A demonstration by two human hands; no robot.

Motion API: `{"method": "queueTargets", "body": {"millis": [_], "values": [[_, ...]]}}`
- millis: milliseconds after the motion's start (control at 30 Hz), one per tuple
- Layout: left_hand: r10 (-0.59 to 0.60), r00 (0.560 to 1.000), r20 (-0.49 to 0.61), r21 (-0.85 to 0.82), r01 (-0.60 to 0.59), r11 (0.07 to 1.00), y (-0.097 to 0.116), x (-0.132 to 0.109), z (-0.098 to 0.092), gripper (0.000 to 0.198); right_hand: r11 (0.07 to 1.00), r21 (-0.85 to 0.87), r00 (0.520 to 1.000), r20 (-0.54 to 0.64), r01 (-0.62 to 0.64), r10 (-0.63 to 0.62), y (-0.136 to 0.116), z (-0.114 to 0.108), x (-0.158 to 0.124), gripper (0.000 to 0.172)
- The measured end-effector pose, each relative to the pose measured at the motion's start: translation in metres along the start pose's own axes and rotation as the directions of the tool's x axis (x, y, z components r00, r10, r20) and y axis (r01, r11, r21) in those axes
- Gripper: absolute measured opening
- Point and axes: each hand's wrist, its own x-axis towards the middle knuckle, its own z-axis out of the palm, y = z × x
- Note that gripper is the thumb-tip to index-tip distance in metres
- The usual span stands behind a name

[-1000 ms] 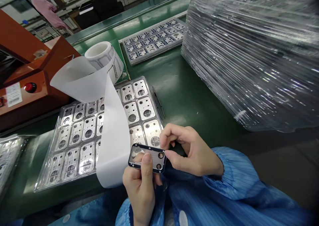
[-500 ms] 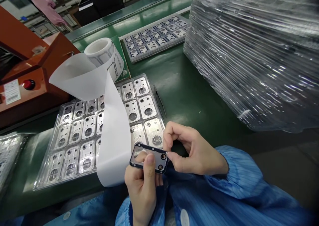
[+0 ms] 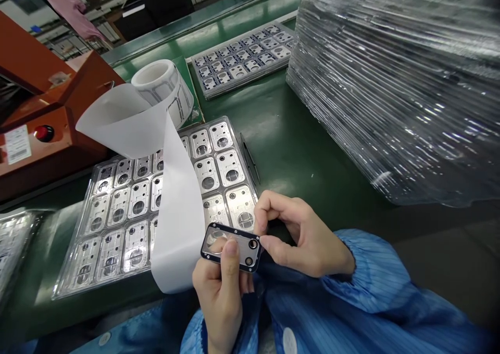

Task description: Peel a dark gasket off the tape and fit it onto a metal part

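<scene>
**Film work on a small black-framed plate, low centre of frame**

Left hand (image 3: 221, 286) gripping the black-framed plate (image 3: 231, 247) from below, thumb pressed flat on its face. Right hand (image 3: 302, 234) pinching at the plate's right end, fingertips closed on its edge or on something too small to make out. Probably a film being seated or peeled there; next move calls for a steady plate and a fine, even pull or press.

White liner strip (image 3: 177, 213) hanging from the label roll (image 3: 164, 88) across the parts tray (image 3: 128, 218); tweezers (image 3: 249, 159) just right of it.

Against half a second back: plate and hands slightly left, grips unchanged.
</scene>
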Motion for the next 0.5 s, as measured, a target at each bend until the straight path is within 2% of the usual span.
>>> {"method": "queueTargets", "body": {"millis": [333,433,500], "values": [[-0.056,0.998,-0.003,-0.003,0.056,0.998,0.002,-0.002,0.001,0.054,0.999,-0.044,1.000,0.008,-0.021,0.021,0.001,-0.002,0.000,0.011],[-0.067,0.993,0.095,0.020,0.066,0.998,-0.001,-0.008,-0.001,0.053,0.993,-0.074,0.996,-0.003,-0.088,0.088,-0.002,0.001,-0.006,0.012],[-0.097,0.981,0.168,-0.043,0.105,0.993,-0.007,-0.009,-0.001,0.046,0.995,-0.066,0.997,-0.017,-0.078,0.077,0.000,0.000,-0.011,0.013]]}}
